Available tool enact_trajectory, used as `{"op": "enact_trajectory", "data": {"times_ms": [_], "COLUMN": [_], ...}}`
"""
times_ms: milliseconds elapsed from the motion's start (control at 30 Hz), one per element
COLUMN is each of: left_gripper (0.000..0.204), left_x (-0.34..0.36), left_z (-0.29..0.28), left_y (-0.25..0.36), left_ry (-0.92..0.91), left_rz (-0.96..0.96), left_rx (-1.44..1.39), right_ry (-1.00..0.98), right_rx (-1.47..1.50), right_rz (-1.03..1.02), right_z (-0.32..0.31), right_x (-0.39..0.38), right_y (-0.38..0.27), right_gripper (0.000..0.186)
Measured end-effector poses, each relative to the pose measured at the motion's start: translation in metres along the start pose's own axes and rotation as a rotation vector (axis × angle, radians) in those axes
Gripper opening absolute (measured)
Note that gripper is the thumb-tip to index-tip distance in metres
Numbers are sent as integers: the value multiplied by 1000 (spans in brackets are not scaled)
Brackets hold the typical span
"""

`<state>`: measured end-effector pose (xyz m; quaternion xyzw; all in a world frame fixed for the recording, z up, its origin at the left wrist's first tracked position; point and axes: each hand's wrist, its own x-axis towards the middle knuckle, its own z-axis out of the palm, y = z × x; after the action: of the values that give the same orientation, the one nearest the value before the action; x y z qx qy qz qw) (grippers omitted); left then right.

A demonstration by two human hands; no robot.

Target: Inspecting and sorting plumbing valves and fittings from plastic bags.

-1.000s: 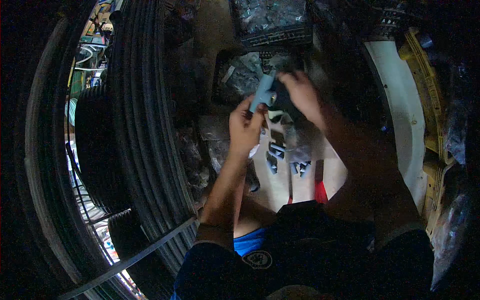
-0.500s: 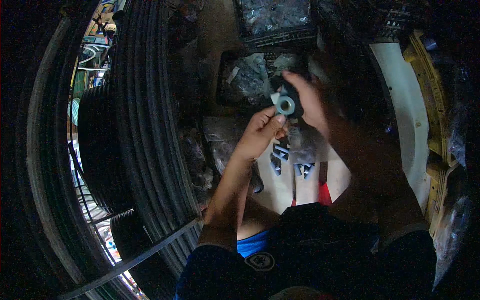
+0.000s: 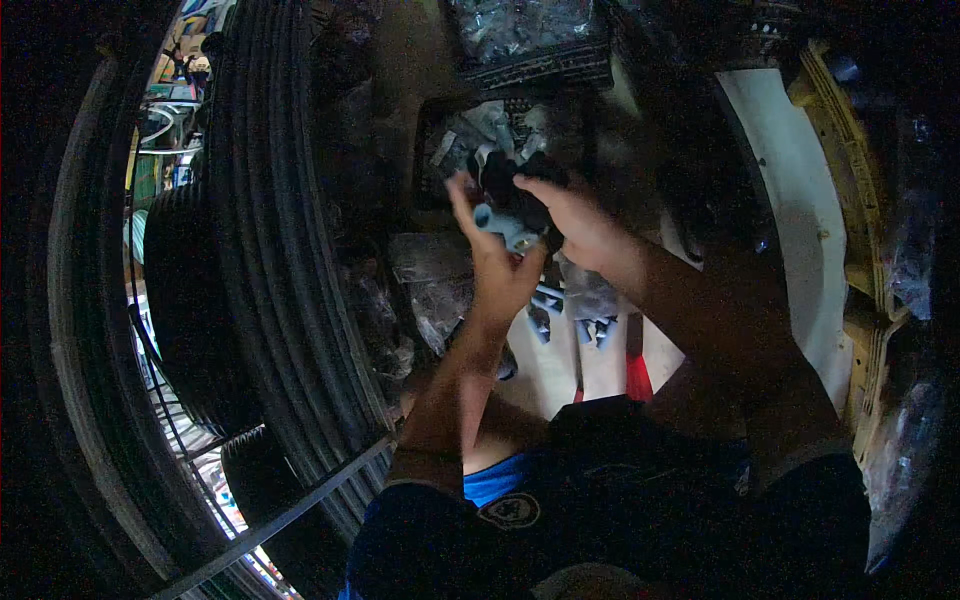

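Observation:
A grey-blue plastic pipe fitting with round open ends rests in my left hand. Its thumb and fingers curl around the fitting from below. Just to the right, my right hand reaches in with one lit digit stretched toward the left. The rest of its fingers fade into dark shadow, so what they hold, if anything, is hidden. A black shape lies between the two hands, too dark to identify. Beyond them sits a dark crate with clear plastic bags of grey parts.
Several grey-blue fittings lie on a pale surface below my hands, near a red strip. Black coiled pipe and a metal bar stand at left. A yellow frame edges the right. Another bag-filled crate is farther off.
Both hands have shifted left and slightly down in the view. The fitting has turned from facing me end-on to lying sideways in my left hand, whose fingers have spread more.

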<state>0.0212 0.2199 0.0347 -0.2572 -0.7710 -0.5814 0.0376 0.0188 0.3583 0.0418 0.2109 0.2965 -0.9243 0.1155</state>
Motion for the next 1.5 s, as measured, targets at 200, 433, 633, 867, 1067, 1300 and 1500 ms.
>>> {"op": "enact_trajectory", "data": {"times_ms": [200, 433, 633, 867, 1067, 1300, 1500], "left_gripper": [73, 30, 26, 35, 26, 18, 43], "left_x": [-6, -2, 6, -15, -186, -288, -212], "left_z": [22, 4, -16, -5, 168, 271, 253], "left_y": [4, -14, -17, -80, -214, -247, -243], "left_ry": [-116, 162, -363, -545, -1175, -804, -848], "left_rz": [34, -530, -405, -704, 192, 508, -459], "left_rx": [-153, -274, -51, -541, 396, 1227, 690], "right_ry": [133, 250, -364, -438, 32, 164, 165], "right_rx": [18, -741, -1582, -1499, -1313, -1326, -1316], "right_rz": [14, -638, -37, -414, -688, -777, -713], "right_z": [-7, -6, -13, -6, 5, 1, 4], "right_x": [2, -3, -26, -39, -44, -29, -22], "right_y": [-10, -58, -73, -98, -104, -105, -109], "right_gripper": [32, 35, 51, 30, 28, 26, 28]}}
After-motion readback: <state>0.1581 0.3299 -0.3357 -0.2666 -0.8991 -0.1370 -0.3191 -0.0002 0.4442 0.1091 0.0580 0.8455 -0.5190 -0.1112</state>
